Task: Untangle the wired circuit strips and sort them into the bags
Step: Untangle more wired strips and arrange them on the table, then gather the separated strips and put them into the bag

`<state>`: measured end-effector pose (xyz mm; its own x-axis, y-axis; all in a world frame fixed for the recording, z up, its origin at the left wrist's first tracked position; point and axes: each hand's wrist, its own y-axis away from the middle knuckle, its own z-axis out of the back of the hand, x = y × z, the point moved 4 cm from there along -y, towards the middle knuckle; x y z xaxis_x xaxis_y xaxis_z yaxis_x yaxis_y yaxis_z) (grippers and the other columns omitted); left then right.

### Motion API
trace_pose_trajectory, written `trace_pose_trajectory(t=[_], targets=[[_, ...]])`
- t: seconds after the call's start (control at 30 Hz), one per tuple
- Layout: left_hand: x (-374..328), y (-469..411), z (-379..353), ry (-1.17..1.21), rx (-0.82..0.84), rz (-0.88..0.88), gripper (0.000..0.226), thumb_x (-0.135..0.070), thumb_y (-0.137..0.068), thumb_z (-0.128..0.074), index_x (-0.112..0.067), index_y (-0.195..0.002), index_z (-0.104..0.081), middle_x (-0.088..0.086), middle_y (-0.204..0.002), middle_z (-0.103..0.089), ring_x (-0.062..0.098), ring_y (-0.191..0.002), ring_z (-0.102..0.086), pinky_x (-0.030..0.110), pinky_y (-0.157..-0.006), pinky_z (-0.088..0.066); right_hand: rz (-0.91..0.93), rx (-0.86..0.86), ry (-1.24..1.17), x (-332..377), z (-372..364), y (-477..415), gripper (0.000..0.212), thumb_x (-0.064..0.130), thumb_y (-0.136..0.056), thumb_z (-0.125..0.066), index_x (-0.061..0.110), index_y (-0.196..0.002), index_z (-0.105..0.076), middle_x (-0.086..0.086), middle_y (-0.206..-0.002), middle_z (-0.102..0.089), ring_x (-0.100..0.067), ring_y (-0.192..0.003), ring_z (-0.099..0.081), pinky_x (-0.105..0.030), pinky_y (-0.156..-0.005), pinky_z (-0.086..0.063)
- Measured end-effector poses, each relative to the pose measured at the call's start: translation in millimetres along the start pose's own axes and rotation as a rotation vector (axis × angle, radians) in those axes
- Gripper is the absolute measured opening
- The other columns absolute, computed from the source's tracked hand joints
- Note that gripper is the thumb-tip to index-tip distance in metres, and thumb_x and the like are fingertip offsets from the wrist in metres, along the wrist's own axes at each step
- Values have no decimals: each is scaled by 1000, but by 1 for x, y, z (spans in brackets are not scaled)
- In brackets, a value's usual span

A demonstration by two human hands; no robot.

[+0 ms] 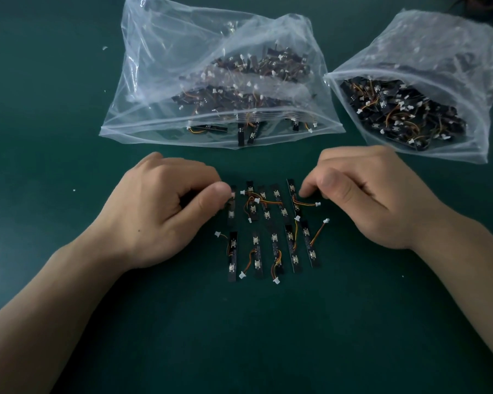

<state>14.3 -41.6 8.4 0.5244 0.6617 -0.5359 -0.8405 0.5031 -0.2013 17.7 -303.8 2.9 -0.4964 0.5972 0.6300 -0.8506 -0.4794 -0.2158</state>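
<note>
**Sorting half done, two rows left to bag**

The wide bag [160, 38] at 12 o'clock and the second bag [439, 41] at 2 o'clock already hold many strips. Wired circuit strips [273, 243] lie in two rows on the table [40, 109], the upper row's wires crossed. The left hand [160, 211] pinches that row's 9 o'clock end strip [231, 214] between its fingers. The right hand [376, 200] has its fingers curled at the 3 o'clock end, grip unclear.

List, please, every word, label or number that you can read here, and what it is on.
No text can be read.
Strips: any print is too small and blurred to read.
Left bag, right bag: no label shows.
</note>
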Motion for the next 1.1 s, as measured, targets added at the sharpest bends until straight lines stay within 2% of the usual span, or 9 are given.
trace_pose_trajectory(t=[0.13, 0.3, 0.53, 0.7, 0.8, 0.9, 1.03, 1.1], targets=[[-4, 1, 0, 34, 22, -39, 52, -50, -107, -37, -17, -90, -74, 0, -80, -66, 28, -74, -62, 46, -73, -44, 28, 15, 10, 1, -3, 0, 58, 51, -109, -33, 19, -103, -81, 4, -86, -64, -15, -80, -65, -44, -64, -50], [-10, 4, -2, 22, 57, -45, 52, -60, -105, -34, -29, -109, -76, -13, -87, -60, 18, -85, -58, 45, -83, -43, 29, 16, 23, 3, -3, 0, 68, 58, -109, -28, 16, -103, -81, 7, -90, -63, -13, -81, -64, -44, -63, -50], [-15, 6, -4, -34, 148, -49, 65, -72, -102, -21, -40, -132, -69, -14, -105, -51, 16, -103, -48, 41, -95, -34, 59, 6, 51, 8, -6, -1, 70, 58, -109, -23, 16, -105, -79, 7, -92, -63, -15, -91, -61, -45, -70, -50], [-16, 8, -8, -81, 205, -26, 69, -78, -99, -18, -45, -141, -62, -12, -110, -45, 20, -108, -42, 42, -94, -30, 99, 14, 33, 17, -7, -3, 67, 58, -108, -20, 18, -129, -70, 10, -100, -61, -14, -100, -61, -44, -80, -50], [-17, 8, -8, -112, 223, -34, 69, -79, -99, -18, -46, -142, -60, -11, -111, -44, 21, -107, -41, 44, -94, -31, 163, 120, 74, 26, -14, -4, 77, 64, -105, -12, 21, -141, -64, 6, -106, -57, -14, -99, -55, -35, -86, -45], [-18, 8, -8, -92, 195, -32, 66, -76, -101, -21, -43, -136, -65, -11, -111, -47, 21, -106, -43, 44, -94, -33, 168, 167, 114, 28, -18, -5, 84, 68, -102, -6, 23, -143, -64, 4, -108, -53, -15, -98, -51, -32, -89, -41], [-24, 6, -4, -54, 37, -69, 46, -53, -106, -39, -29, -114, -76, -10, -107, -60, 23, -100, -55, 51, -92, -40, 162, 176, 172, 30, -17, -6, 84, 68, -102, -6, 25, -138, -68, 4, -107, -50, -14, -98, -49, -35, -87, -42], [-32, 6, -3, -59, -39, -120, 39, -44, -105, -46, -22, -114, -76, -6, -108, -64, 26, -99, -57, 52, -90, -43, 165, 174, 191, 31, -17, -7, 83, 68, -102, -6, 25, -137, -69, 4, -105, -51, -14, -96, -49, -38, -84, -44]])
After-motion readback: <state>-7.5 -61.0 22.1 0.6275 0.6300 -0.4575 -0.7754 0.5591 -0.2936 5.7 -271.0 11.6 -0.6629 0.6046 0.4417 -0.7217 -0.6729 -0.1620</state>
